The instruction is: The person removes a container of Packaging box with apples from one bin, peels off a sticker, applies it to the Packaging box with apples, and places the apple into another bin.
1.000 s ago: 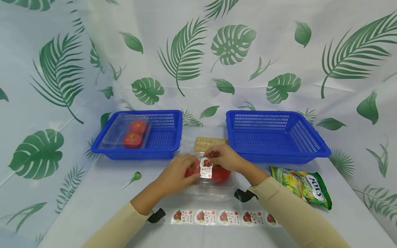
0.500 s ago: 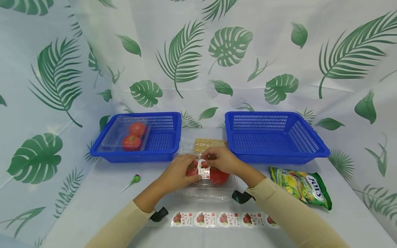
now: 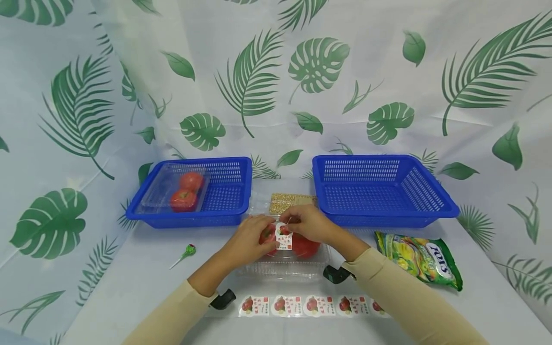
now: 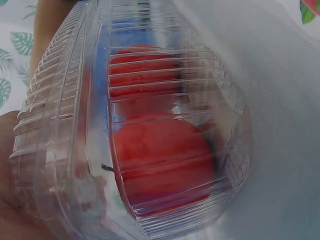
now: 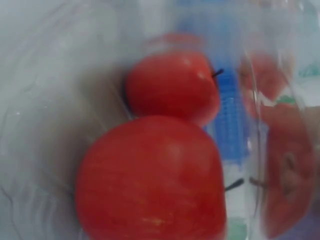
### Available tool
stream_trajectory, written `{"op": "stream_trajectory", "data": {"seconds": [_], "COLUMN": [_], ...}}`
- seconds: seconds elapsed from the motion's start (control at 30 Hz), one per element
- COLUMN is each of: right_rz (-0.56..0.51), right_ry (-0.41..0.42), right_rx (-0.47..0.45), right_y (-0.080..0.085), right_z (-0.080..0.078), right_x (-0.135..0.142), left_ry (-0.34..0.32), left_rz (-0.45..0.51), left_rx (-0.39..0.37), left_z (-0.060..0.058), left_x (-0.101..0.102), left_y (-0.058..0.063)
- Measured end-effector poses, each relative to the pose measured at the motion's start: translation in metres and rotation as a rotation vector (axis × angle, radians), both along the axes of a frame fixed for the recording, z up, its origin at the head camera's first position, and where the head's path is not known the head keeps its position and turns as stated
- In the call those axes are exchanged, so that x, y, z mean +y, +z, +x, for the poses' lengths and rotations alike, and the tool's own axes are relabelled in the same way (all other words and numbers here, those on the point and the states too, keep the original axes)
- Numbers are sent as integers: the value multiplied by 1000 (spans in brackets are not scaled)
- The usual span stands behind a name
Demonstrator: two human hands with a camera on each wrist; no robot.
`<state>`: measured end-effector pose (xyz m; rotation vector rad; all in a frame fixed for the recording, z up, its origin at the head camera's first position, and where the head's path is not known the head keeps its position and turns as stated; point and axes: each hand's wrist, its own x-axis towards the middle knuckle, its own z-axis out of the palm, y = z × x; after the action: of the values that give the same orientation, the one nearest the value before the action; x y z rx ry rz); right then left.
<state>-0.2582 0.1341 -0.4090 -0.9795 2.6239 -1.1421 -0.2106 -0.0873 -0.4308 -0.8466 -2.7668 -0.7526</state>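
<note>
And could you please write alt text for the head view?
A person's right hand pinches the top of a printed label over a clear container of red fruit, the left hand resting on it. Behind sit two blue baskets; similar labels lie in front.

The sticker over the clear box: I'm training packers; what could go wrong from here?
The sticker could crease or sit crooked: the right hand has its grip near the top, the left hand lies beside the lower half. In the head view, the right sleeve crosses the sticker strip and might drag it.
</note>
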Motion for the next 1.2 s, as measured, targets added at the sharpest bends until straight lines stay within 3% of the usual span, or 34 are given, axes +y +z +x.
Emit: {"op": "stream_trajectory", "data": {"seconds": [0.43,0.63,0.97,1.07,1.2], "right_rz": [63,124,182,214,314], "right_ry": [30,16,-14,8,104], "right_rx": [52,103,132,182,283], "right_y": [4,3,5,5,6], "right_z": [2,3,2,3,8], "right_x": [-4,-7,-5,-2,1], "left_ry": [8,21,62,34,-68], "left_rz": [29,35,16,10,-33], "left_rx": [-5,14,-20,8,23], "left_z": [0,-1,0,1,4], "left_x": [3,5,8,7,-1], "left_y": [2,1,6,6,7]}}
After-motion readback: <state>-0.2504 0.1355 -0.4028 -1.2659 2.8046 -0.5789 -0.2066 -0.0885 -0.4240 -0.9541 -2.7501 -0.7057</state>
